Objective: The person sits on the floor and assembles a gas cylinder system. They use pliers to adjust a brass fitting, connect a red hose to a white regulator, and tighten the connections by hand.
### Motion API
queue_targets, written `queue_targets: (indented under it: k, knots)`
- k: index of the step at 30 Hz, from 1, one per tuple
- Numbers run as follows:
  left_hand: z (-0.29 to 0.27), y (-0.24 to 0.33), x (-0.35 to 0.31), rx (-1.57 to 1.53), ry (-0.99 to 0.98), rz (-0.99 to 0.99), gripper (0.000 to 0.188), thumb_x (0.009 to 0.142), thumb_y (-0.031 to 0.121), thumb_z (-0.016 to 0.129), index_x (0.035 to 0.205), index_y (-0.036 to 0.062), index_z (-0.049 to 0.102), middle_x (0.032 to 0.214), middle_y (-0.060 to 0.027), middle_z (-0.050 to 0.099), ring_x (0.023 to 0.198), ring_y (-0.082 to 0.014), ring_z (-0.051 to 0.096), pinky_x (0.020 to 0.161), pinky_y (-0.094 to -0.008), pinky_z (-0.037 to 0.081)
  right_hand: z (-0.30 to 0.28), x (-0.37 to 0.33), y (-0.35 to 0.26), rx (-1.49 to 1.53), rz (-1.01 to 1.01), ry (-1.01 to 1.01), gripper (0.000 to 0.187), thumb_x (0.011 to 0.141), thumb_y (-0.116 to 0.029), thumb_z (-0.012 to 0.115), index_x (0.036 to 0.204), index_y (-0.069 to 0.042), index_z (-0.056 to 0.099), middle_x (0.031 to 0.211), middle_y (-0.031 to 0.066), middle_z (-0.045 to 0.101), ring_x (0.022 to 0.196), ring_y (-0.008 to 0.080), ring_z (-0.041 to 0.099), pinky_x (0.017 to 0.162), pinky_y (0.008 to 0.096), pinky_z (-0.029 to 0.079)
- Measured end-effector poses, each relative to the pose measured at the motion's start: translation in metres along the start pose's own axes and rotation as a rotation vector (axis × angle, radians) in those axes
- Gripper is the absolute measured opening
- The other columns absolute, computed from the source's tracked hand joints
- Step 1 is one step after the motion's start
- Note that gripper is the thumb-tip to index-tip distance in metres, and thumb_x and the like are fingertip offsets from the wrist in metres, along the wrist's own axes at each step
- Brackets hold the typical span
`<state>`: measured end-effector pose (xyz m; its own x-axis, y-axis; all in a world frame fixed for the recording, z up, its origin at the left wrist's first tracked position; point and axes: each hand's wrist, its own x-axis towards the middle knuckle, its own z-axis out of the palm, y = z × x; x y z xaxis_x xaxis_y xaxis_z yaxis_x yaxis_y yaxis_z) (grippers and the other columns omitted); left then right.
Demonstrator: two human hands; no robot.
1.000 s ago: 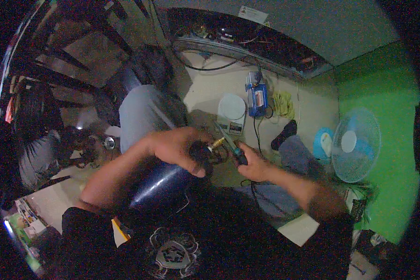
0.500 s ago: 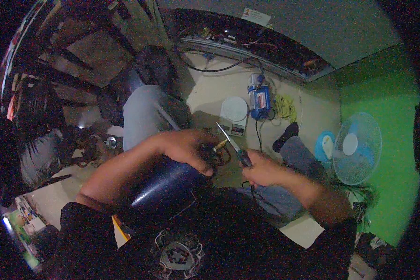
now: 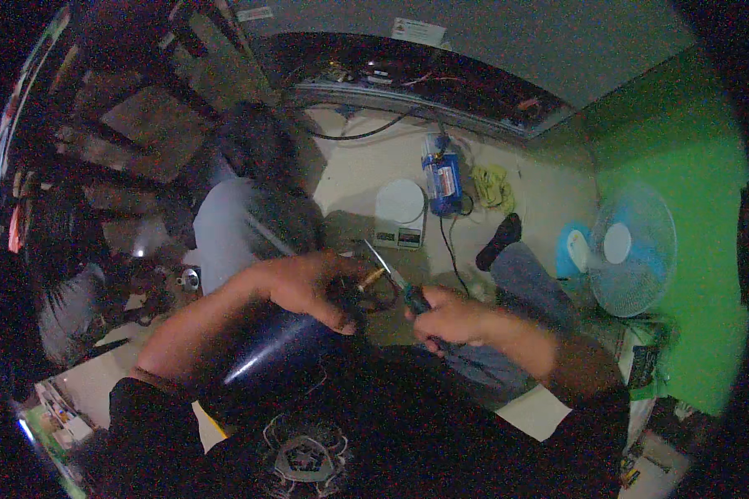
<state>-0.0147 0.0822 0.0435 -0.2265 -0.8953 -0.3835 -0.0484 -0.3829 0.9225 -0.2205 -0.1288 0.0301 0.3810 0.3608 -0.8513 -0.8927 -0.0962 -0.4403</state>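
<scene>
1. Leftmost of the work, I see the cylinder [image 3: 268,353], dark blue and glossy, lying tilted against the person's black shirt [image 3: 441,416], its upper end pointing away to the right.
2. The left hand [image 3: 301,291] is clasped over that upper end, thumb on the near side and fingers curving round the far side; their tips are hidden from me.
3. From that end a brass fitting [image 3: 373,279] sticks out, just right of the left hand.
4. Beyond it, on the floor [image 3: 358,175], sits a white scale [image 3: 400,202] with a round plate.
5. The tool [image 3: 414,298] slants up and leftward, its thin metal shaft crossing at the fitting's tip; whether they touch, I cannot tell.
6. The right hand [image 3: 453,319] is closed firmly round the tool's green and black handle.
7. Farther off stands a blue pump [image 3: 444,185], with a yellow cloth [image 3: 496,190] just beside it.
8. At far right, a fan [image 3: 632,249] stands near the green wall [image 3: 682,158].
</scene>
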Motion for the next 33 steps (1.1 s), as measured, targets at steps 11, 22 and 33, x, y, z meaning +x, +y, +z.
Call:
queue_targets:
  k: [11, 22, 33]
  knots:
    - [-0.003, 0.007, -0.004, 0.003, -0.021, 0.013, 0.076, 0.070, 0.035, 0.087, 0.130, 0.0006, 0.056, 0.121, -0.0134, 0.064, 0.114, -0.0239, 0.058, 0.101, -0.0377, 0.044, 0.003, 0.092, 0.051, -0.444, -0.876, 0.576, 0.058, 0.084, -0.014, 0.060, 0.137, -0.002, 0.042, 0.103, 0.0148, 0.061, 0.093, 0.0299, 0.060, 0.092, 0.0424, 0.049]
    - [-0.007, 0.020, 0.002, 0.140, -0.027, -0.017, 0.081, 0.068, 0.046, 0.085, 0.128, -0.0002, 0.056, 0.121, -0.0177, 0.063, 0.113, -0.0293, 0.059, 0.099, -0.0400, 0.045, 0.013, 0.023, 0.026, -0.357, -0.558, 0.437, 0.051, 0.087, -0.011, 0.058, 0.134, 0.000, 0.042, 0.097, 0.0151, 0.063, 0.087, 0.0289, 0.062, 0.079, 0.0439, 0.050]
    - [-0.021, -0.009, 0.004, 0.077, -0.037, -0.078, 0.084, 0.066, 0.044, 0.086, 0.130, -0.0006, 0.055, 0.126, -0.0189, 0.062, 0.118, -0.0299, 0.057, 0.102, -0.0402, 0.044, -0.006, 0.020, -0.002, 0.100, -0.069, 0.006, 0.042, 0.082, -0.009, 0.060, 0.122, -0.002, 0.048, 0.084, 0.0094, 0.062, 0.082, 0.0251, 0.063, 0.075, 0.0406, 0.052]
